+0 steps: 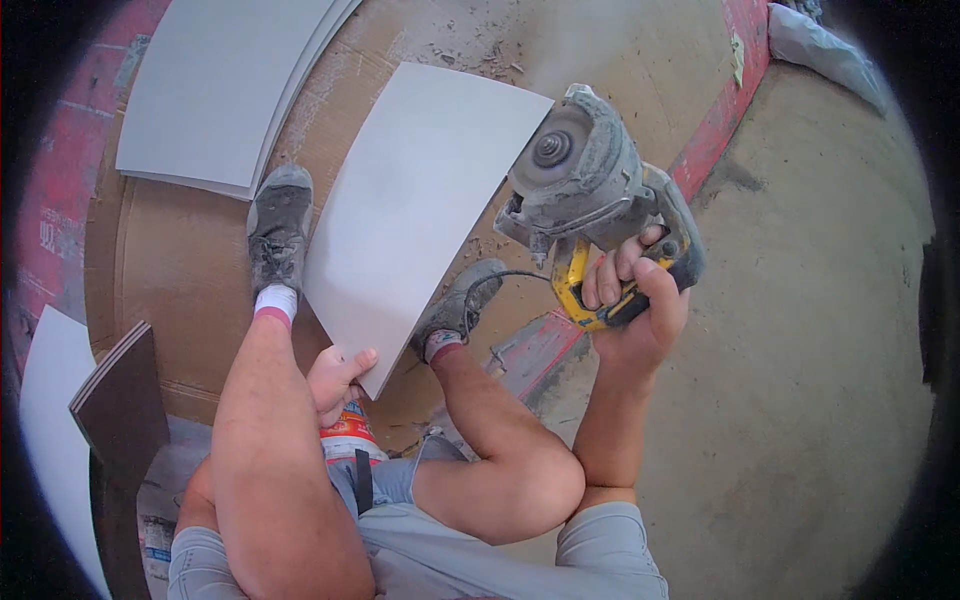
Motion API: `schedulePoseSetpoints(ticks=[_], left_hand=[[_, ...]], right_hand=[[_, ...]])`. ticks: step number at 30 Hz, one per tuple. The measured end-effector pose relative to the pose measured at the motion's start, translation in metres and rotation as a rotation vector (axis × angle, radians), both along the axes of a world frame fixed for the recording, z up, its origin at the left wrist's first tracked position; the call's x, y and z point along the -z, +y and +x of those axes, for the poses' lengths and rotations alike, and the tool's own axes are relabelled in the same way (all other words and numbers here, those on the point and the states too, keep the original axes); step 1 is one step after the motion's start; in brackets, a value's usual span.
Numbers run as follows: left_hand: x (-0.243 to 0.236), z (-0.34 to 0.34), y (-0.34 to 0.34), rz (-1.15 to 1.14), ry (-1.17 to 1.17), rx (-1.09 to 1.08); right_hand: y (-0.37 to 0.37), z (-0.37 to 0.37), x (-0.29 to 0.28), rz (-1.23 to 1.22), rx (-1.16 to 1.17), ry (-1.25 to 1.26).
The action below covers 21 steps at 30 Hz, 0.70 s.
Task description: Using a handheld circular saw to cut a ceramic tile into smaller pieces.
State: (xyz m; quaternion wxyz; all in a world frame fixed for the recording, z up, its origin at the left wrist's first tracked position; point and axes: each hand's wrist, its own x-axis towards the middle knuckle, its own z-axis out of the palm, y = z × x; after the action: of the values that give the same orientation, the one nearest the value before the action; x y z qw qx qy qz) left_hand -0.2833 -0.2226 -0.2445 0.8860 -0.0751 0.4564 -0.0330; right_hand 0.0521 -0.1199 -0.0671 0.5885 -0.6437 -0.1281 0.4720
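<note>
My right hand (640, 285) is wrapped round the handle of a dusty circular saw (590, 190) with yellow and black parts. The saw's round blade (553, 150) is at the far right edge of a white board (420, 190); I cannot tell whether it is cutting. My left hand (340, 380) grips the near corner of this board, thumb on top and fingers beneath. The board lies slanted between my two shoes, its far end on the cardboard side of the floor. A thin black cord (515, 274) runs from the saw toward my right shoe.
A stack of white boards (220, 90) lies at the far left on brown cardboard (160, 270). Dark brown panels (125, 410) lean at the near left. A red-and-white bucket (350, 440) is under me. Debris and dust lie beyond the board; a red strip (705, 130) crosses the floor.
</note>
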Motion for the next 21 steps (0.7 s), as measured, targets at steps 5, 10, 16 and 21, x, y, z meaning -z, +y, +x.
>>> schedulePoseSetpoints(ticks=[5, 10, 16, 21], left_hand=[[-0.005, 0.001, 0.002, 0.009, 0.021, 0.014], [-0.005, 0.002, -0.002, -0.02, 0.006, 0.007], [-0.002, 0.001, -0.006, -0.018, 0.004, -0.034], [-0.001, 0.001, -0.01, -0.011, 0.004, -0.039]], right_hand=[[-0.002, -0.001, -0.001, -0.009, -0.003, 0.003], [-0.004, -0.003, -0.004, -0.053, 0.019, -0.013], [-0.004, -0.005, -0.005, -0.05, 0.014, -0.013], [-0.01, -0.004, -0.006, -0.045, 0.02, -0.002]])
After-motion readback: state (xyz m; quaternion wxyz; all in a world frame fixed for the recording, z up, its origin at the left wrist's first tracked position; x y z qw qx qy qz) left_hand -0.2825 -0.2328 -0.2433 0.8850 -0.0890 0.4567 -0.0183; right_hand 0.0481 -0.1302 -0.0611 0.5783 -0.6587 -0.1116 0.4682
